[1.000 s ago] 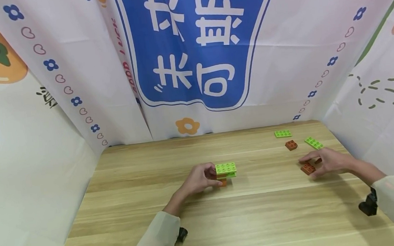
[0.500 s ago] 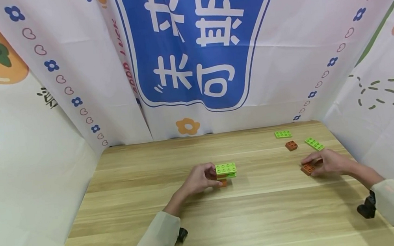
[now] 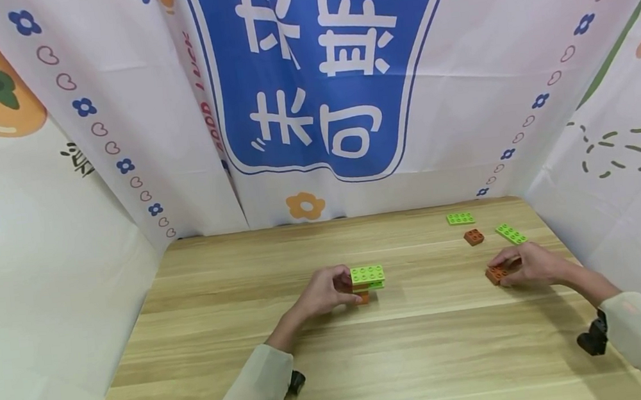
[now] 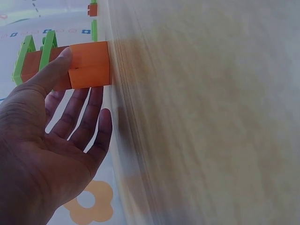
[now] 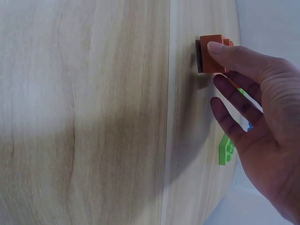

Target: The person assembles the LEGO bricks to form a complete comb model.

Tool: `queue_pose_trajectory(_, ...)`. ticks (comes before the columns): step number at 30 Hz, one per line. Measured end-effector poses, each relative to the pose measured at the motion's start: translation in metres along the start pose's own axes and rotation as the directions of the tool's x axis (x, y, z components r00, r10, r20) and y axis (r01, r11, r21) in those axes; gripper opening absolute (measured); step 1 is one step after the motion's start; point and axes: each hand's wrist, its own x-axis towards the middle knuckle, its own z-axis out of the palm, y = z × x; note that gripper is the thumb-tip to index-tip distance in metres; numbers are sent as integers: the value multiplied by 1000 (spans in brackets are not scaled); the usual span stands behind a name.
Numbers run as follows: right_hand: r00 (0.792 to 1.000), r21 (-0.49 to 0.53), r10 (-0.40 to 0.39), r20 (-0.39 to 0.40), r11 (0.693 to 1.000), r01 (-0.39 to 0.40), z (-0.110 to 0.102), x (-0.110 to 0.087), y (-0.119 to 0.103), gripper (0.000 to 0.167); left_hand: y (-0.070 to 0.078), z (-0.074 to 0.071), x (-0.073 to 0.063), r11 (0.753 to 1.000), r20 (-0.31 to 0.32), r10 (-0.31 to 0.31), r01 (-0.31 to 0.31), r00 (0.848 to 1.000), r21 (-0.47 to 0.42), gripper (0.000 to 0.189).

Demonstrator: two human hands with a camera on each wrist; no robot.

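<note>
My left hand (image 3: 323, 291) holds a small stack of toy building bricks (image 4: 89, 63) upright on the table, thumb on one side and fingers on the other. The stack has an orange brick at the bottom, brown bricks above and two flat lime-green plates (image 3: 367, 274), one on top and one lower down. At the right, my right hand (image 3: 532, 263) pinches a brown studded brick (image 3: 496, 274) between thumb and fingers. In the right wrist view the thumb presses the side of this brown brick (image 5: 213, 54), whose underside shows a dark shadow gap over the wood.
Beyond the right hand lie another brown brick (image 3: 473, 237) and two lime-green plates, one near the back edge (image 3: 460, 218) and one slanted plate (image 3: 511, 234) close to the hand. Printed cloth (image 3: 434, 118) stands along the back and sides of the wooden table (image 3: 428, 357).
My right thumb and fingers have closed on the brown brick, which has moved slightly left with the hand. The left hand and its stack stay in place.
</note>
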Motion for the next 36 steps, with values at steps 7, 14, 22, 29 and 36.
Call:
queue_pose_trajectory(7,999,7,-29,-15,1000,29,-1,3,-6,37,2,0,-1,1000,7,1,-1,1000,9,30)
queue_pose_trajectory(14,998,9,-55,-43,998,55,0,7,-18,36,1,0,-2,1000,10,9,-9,1000,18,31)
queue_pose_trajectory(22,998,-1,-34,-50,999,34,-1,15,-32,37,1,-2,-2,1000,16,26,-26,1000,14,31)
queue_pose_trajectory(29,997,-16,-50,-56,999,49,0,22,-47,36,-1,-2,-2,999,18,35,-35,999,11,29)
queue_pose_trajectory(36,992,-49,-104,-74,994,101,4,31,-60,35,1,-2,-3,1000,7,18,-18,1000,-24,30)
